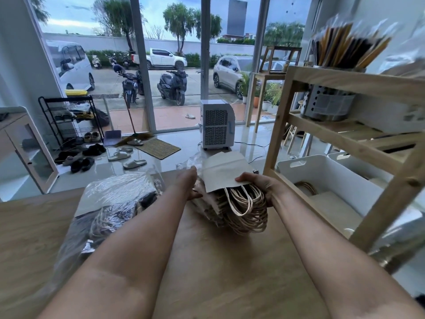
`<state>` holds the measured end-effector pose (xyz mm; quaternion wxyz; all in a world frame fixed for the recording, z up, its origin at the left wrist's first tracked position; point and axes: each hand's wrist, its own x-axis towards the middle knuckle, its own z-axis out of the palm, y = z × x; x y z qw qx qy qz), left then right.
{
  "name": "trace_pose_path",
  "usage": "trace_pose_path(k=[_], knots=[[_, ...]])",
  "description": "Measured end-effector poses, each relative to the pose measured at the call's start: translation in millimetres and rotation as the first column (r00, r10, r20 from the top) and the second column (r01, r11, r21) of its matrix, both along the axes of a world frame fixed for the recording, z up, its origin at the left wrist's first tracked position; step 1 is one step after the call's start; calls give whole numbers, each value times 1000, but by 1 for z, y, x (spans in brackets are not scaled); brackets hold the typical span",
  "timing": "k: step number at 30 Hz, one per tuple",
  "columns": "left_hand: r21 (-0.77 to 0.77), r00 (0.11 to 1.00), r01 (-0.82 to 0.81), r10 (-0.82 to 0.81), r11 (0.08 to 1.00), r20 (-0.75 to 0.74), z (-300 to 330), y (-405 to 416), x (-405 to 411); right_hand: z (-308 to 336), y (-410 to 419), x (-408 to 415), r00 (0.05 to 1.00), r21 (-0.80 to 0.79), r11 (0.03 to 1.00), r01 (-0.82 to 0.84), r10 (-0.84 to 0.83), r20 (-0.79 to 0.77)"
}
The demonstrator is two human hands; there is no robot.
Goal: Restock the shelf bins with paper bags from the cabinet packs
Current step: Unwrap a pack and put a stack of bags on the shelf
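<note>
**Hands gripping a stack of paper bags at the shelf**

Fingers of the left hand (188, 183) and right hand (262, 184) are curling round opposite sides of a stack of paper bags (226, 180), holding it over the wooden table (218, 261), twine handles (246, 208) drooping toward the person. Just left of the left hand, a plastic-wrapped pack (110, 203) is lying on the table. Right of the right hand, a white bin (322, 171) is sitting on the wooden shelf (345, 139), a few bags inside.
</note>
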<state>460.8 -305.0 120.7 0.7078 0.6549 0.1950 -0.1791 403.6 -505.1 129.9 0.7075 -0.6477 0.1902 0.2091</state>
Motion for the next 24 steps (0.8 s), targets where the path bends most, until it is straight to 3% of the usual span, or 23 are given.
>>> trace_pose_path(k=[6, 16, 18, 20, 22, 24], knots=[[40, 999, 47, -47, 998, 16, -7, -2, -7, -25, 2, -29, 954, 144, 955, 261, -278, 113], [57, 997, 73, -74, 996, 9, -5, -5, -27, -44, -1, -71, 798, 417, 811, 410, -540, 266], [99, 995, 63, -70, 993, 66, -9, -5, -30, -37, -11, -81, 797, 446, 808, 386, -535, 280], [238, 984, 51, -90, 970, 156, -11, -6, -40, -32, -24, -90, 822, 434, 840, 327, -479, 308], [428, 969, -38, -71, 903, 238, -11, -7, -56, -27, -36, -104, 865, 383, 885, 265, -394, 312], [454, 957, -133, -4, 881, 289, -6, -7, -73, -22, -46, -122, 902, 356, 916, 182, -300, 310]])
